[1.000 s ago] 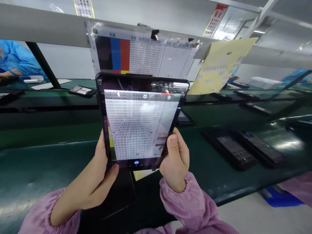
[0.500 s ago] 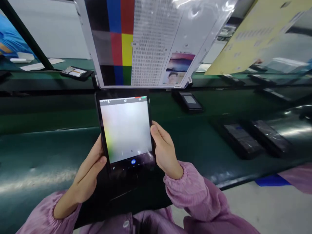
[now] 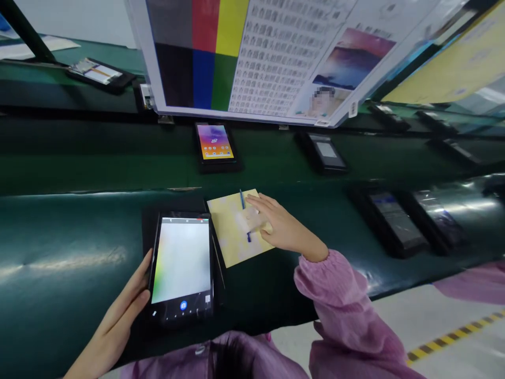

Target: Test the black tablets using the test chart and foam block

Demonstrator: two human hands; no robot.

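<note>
A tablet with a bright, nearly white camera screen, tinted yellow-green along its left edge, is in my left hand. The fingers and thumb grip its left side. My right hand is over a yellow sheet of paper, its fingers stretched out and apart from the thumb. Under and beside these fingers lies a small pale square piece, which I cannot identify. A blue pen lies on the sheet, partly covered by that piece.
Behind stands a chart board with colour blocks, text and pictures. A lit tablet lies below it, with another device to its right. Two dark devices lie farther right. A yellow sheet hangs at upper right.
My right hand has let go of the tablet and moved over the yellow sheet. The tablet has come down and left in my left hand, uncovering the lit tablet behind.
</note>
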